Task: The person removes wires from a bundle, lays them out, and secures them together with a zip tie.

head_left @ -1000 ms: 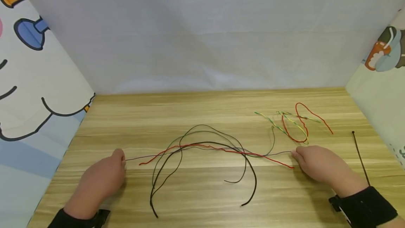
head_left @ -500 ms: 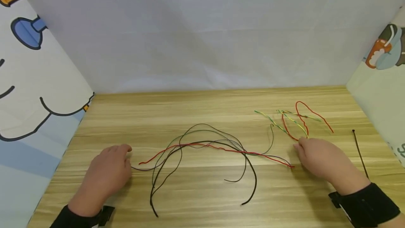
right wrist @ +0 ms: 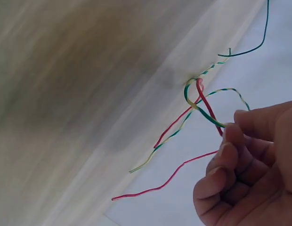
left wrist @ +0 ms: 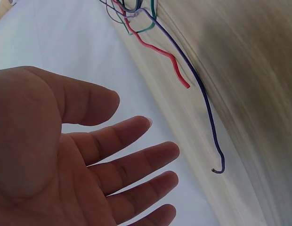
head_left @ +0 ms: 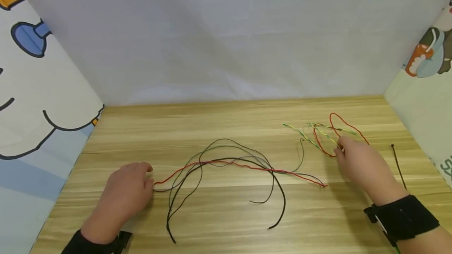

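My left hand (head_left: 125, 187) hovers at the left, fingers spread and relaxed with nothing held. Close to it lies a thin purple-blue wire (left wrist: 209, 108) with a hooked end, beside the tip of a red wire (left wrist: 158, 49). At the right, my right hand (head_left: 363, 167) pinches a yellow-green striped wire (right wrist: 206, 116) between thumb and index finger. A second red wire (right wrist: 170, 178) tangles with it and runs in behind the fingers; whether it is also held, I cannot tell.
Mid-table, a thicker black wire (head_left: 168, 226) arches under the long red wire, together with thin green and dark wires. A thin black strip with a small knob end (head_left: 396, 160) lies at the right. A pale cloth wall (head_left: 226, 50) stands behind the wood-grain table (head_left: 219, 222).
Both hands have let go of the purple-blue wire, which now lies slack. My right hand has moved forward to the yellow-green and red wires; my left fingers have spread and shifted slightly right.
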The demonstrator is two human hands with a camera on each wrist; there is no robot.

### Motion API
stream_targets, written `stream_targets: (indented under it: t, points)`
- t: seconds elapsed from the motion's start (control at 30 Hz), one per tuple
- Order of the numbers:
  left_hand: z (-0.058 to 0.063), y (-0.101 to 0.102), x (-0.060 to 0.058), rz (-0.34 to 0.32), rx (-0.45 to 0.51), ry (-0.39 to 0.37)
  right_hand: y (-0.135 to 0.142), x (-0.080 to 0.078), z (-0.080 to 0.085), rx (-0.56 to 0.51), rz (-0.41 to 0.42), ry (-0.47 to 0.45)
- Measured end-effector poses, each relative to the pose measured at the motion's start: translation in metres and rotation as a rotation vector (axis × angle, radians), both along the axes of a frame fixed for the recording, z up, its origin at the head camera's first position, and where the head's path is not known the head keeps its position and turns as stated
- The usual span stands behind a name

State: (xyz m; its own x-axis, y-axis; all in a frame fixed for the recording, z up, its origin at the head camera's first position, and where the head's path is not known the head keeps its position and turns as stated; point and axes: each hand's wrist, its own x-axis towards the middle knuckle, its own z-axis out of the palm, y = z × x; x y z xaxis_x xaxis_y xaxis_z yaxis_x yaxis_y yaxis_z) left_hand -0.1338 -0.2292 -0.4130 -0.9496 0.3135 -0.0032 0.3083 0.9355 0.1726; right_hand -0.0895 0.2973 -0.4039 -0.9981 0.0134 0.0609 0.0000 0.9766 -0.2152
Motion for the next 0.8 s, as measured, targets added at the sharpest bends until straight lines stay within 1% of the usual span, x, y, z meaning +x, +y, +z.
stream_targets:
  t: [0.1,0.3,0.4,0.43,0.5,0.57,0.63,0.7,0.8]
  points:
    - [-0.001,0.002,0.0,0.001,-0.004,0.006,0.002,0.0,0.0,-0.029,-0.034,-0.007]
    - [-0.001,0.007,0.0,-0.008,0.001,-0.002,0.005,0.002,0.002,-0.044,-0.057,0.026]
    - [0.003,0.021,-0.005,-0.036,-0.006,0.012,0.007,0.003,0.007,-0.041,-0.068,0.051]
    - [0.007,0.03,-0.007,-0.057,-0.015,0.021,0.008,0.004,0.008,-0.042,-0.073,0.054]
    - [0.016,0.057,-0.015,-0.111,-0.059,0.045,0.01,0.005,0.009,-0.042,-0.076,0.072]
    - [0.026,0.093,-0.021,-0.186,-0.136,0.058,0.011,0.007,0.009,-0.048,-0.07,0.083]
    - [0.034,0.134,-0.026,-0.275,-0.209,0.064,0.01,0.009,0.009,-0.047,-0.052,0.091]
    - [0.038,0.174,-0.027,-0.366,-0.264,0.057,0.006,0.011,0.008,-0.043,-0.034,0.106]
    - [0.035,0.224,-0.025,-0.495,-0.286,0.09,0.001,0.014,0.008,-0.024,-0.01,0.149]
